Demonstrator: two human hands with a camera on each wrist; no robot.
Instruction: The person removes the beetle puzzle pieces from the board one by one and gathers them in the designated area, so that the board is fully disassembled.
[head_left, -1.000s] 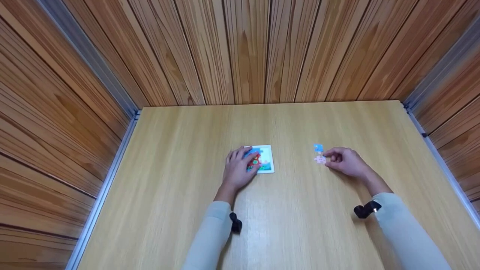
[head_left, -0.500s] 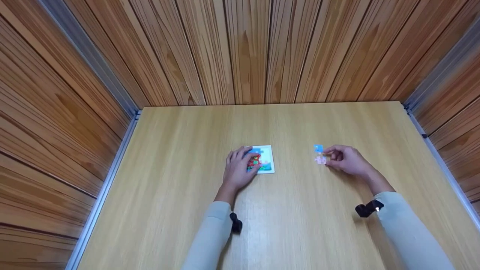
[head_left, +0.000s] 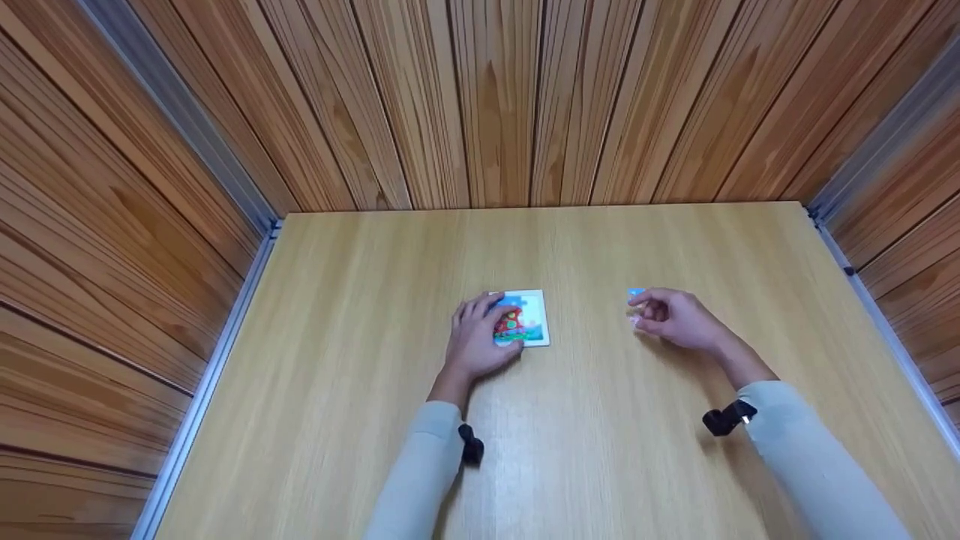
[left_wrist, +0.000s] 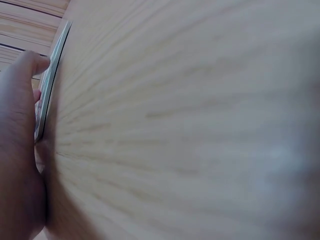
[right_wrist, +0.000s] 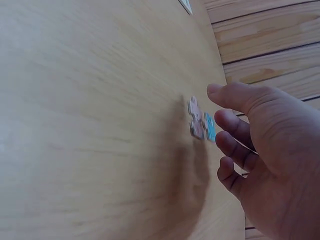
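Note:
On the table lies a small jigsaw puzzle board (head_left: 536, 300) with a white frame and a blue, red and green picture. My left hand (head_left: 474, 341) rests over its left side, fingers spread on it and thumb at the near edge. To the right, my right hand (head_left: 679, 321) hovers low over two loose jigsaw pieces, thumb and index finger apart. One is a pink jigsaw piece (right_wrist: 194, 112), the other a blue jigsaw piece (right_wrist: 210, 126); both lie on the table just beyond the fingertips. In the head view the hand covers most of both pieces.
The pale wooden table (head_left: 585, 435) meets a plank wall (head_left: 495, 105) at the back. More plank walls stand at left and right, with metal rails (head_left: 202, 375) along the table's sides. A small black device (head_left: 729, 418) sits on each wrist.
My right hand has shifted left over the two pieces, hiding more of them. My left thumb has slid slightly to the right along the board's near edge; the board has stayed in place.

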